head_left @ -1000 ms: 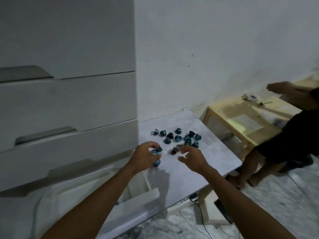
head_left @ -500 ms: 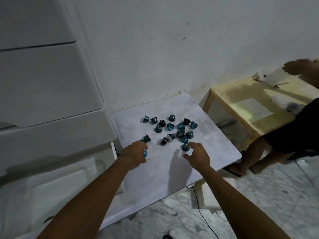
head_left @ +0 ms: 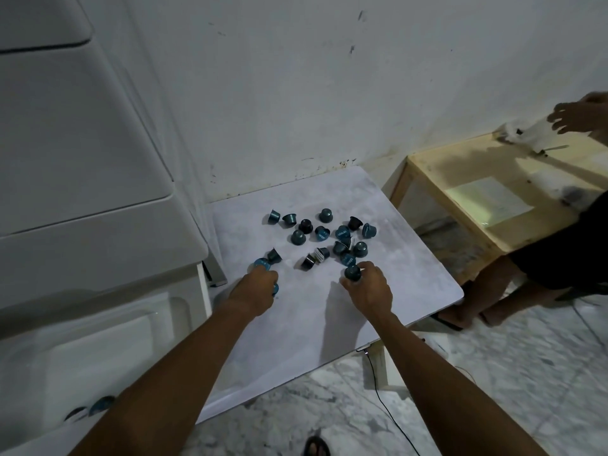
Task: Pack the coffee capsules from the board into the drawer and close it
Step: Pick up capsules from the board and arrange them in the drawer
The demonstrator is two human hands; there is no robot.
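Note:
Several teal and dark coffee capsules (head_left: 324, 240) lie scattered on the far half of a pale marbled board (head_left: 312, 327). My left hand (head_left: 253, 292) rests at the near-left side of the pile, fingers curled around teal capsules; one (head_left: 262, 263) shows at its fingertips. My right hand (head_left: 370, 291) pinches a single teal capsule (head_left: 352, 273) at the near edge of the pile. The open white drawer (head_left: 98, 353) lies lower left, with two capsules (head_left: 93, 408) in its near corner beside my left forearm.
A white chest of shut drawers (head_left: 82, 166) rises on the left. A wooden table (head_left: 493, 192) stands to the right, where another person's hand (head_left: 575, 115) and legs (head_left: 487, 301) are. A black cable (head_left: 388, 413) runs over the marble floor.
The view has swung down and right. My left hand stayed shut on capsules at the pile's left side; my right hand closed on one capsule at the near edge.

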